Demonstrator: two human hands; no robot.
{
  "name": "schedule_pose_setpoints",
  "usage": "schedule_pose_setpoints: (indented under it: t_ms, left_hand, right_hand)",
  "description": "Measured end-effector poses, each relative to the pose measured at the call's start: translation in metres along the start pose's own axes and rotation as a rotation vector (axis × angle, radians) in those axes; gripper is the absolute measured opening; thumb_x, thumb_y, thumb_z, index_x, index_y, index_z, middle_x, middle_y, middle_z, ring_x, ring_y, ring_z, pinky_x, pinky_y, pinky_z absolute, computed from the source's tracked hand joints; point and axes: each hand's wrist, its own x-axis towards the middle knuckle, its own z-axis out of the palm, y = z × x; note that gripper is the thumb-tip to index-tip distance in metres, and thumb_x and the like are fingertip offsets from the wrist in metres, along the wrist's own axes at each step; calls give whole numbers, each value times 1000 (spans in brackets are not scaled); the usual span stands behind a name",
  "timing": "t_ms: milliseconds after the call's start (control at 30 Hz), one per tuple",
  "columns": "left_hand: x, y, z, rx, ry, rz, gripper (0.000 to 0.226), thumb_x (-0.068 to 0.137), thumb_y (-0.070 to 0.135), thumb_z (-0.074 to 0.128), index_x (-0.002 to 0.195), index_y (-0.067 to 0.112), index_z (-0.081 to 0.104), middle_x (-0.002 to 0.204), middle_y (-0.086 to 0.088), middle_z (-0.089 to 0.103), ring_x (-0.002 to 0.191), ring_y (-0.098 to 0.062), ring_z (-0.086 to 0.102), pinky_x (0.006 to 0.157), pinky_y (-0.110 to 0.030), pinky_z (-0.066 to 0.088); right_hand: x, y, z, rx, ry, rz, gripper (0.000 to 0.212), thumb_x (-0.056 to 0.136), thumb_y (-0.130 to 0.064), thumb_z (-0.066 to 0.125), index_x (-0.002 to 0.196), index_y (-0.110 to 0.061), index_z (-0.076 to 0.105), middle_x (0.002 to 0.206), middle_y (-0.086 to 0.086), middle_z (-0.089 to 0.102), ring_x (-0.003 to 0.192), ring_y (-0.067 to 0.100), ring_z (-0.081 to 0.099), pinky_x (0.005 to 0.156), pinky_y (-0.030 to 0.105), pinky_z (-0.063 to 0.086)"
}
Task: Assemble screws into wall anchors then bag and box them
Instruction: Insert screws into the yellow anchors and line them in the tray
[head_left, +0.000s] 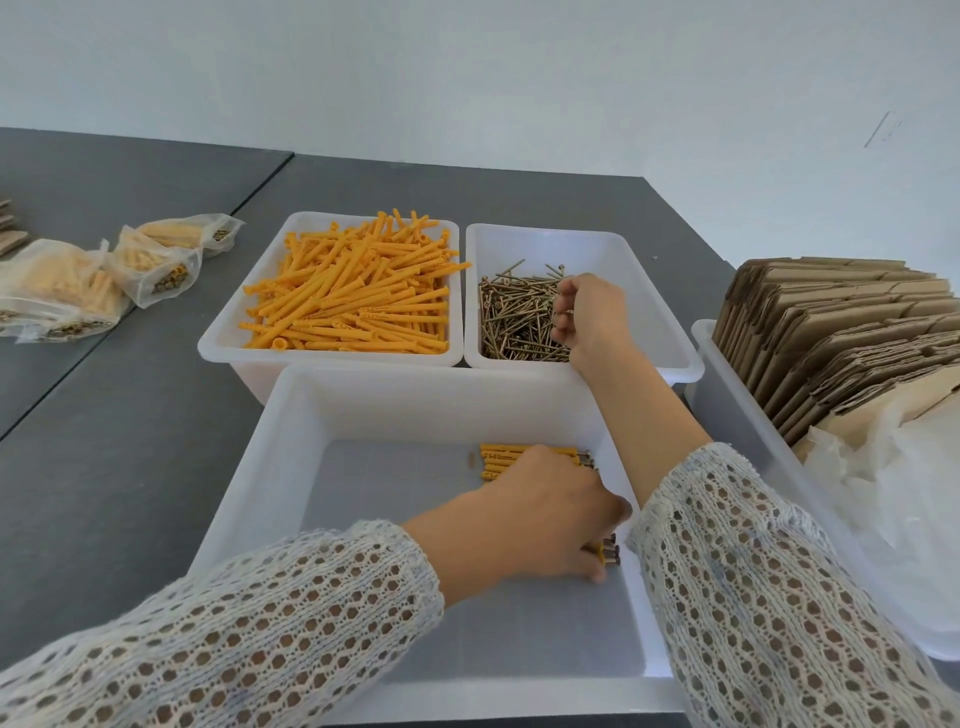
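Note:
Orange wall anchors (353, 299) fill the back-left white bin (223, 338). Brass screws (514, 317) lie in the back-right white bin (649, 291). My right hand (587, 317) reaches into that bin and its curled fingers pinch a screw above the pile. The large near bin (291, 467) holds several assembled anchors with screws (519, 457) along its right side. My left hand (545, 514) rests over them inside the near bin, fingers curled round a few assembled pieces whose screw heads stick out under the fingers.
Filled plastic bags (150, 260) of anchors lie on the grey table (130, 415) at the left. A white bin at the right (727, 415) holds flat cardboard boxes (831, 332) and clear empty bags (898, 493). A white wall stands behind the table.

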Motion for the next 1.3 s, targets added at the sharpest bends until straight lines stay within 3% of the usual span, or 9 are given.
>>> schedule_pose_setpoints:
  t_ms: [300, 467, 533, 633, 733, 833, 933, 1100, 1300]
  left_hand:
    - [3, -4, 5, -16, 21, -25, 45, 88, 59, 61, 74, 20, 44, 59, 5, 42, 55, -18, 42, 50, -27, 27]
    - [6, -19, -12, -66, 123, -136, 41, 94, 56, 52, 71, 22, 47, 64, 3, 52, 56, -20, 44, 53, -28, 31]
    - [3, -34, -25, -65, 216, -174, 39, 97, 50, 50, 69, 25, 43, 63, 7, 49, 58, -17, 47, 54, -29, 32]
    - [-9, -56, -42, -95, 485, -204, 35, 98, 39, 53, 67, 25, 46, 58, 10, 47, 53, -10, 46, 49, -26, 36]
    - [-18, -78, -48, -76, 712, -293, 32, 98, 31, 55, 68, 24, 50, 58, 11, 47, 52, -8, 45, 48, -26, 38]
    - [-26, -100, -48, -21, 794, -459, 25, 98, 28, 52, 74, 22, 58, 65, 10, 54, 63, -10, 49, 50, -31, 41]
    - [-35, -119, -41, 26, 779, -656, 18, 98, 28, 48, 86, 23, 61, 82, 11, 59, 83, -15, 52, 54, -30, 42]
    - [-35, -135, -27, 50, 504, -1013, 34, 97, 40, 48, 123, 21, 57, 131, -6, 49, 121, -31, 44, 93, -45, 39]
    - [-36, -138, -26, -28, 354, -1084, 41, 95, 40, 47, 134, 28, 54, 138, -5, 46, 130, -34, 33, 101, -48, 32]
  right_hand:
    - [-1, 2, 1, -79, -3, -45, 29, 90, -1, 33, 77, -10, 56, 54, 1, 50, 38, 11, 38, 41, 20, 35]
    - [2, 13, 2, -537, -31, -267, 22, 92, -8, 40, 83, -4, 60, 74, 11, 48, 67, 21, 42, 62, 35, 42]
    - [2, 15, 1, -662, -73, -322, 22, 91, -10, 46, 81, 1, 61, 72, 11, 48, 69, 20, 42, 65, 35, 43]
    - [0, 14, 3, -788, -105, -398, 20, 88, -7, 49, 68, -10, 50, 65, 8, 46, 65, 18, 40, 66, 32, 42]
    - [-2, 14, 8, -1067, -122, -410, 13, 85, -7, 49, 78, -10, 59, 78, 12, 55, 76, 21, 44, 70, 35, 43]
    - [-7, 19, 12, -1328, -114, -338, 11, 87, -24, 49, 91, -14, 52, 96, 14, 50, 90, 30, 46, 83, 36, 41]
    - [-11, 18, 11, -1405, -135, -251, 21, 92, -30, 44, 87, -11, 51, 95, 8, 56, 89, 29, 54, 86, 39, 45]
    - [-14, 15, 13, -1384, -201, -203, 23, 94, -24, 43, 73, -13, 45, 78, 4, 50, 80, 26, 50, 83, 39, 46]
    - [-15, 13, 14, -1379, -224, -180, 21, 89, -13, 43, 68, -13, 41, 69, 2, 44, 69, 22, 43, 71, 35, 38]
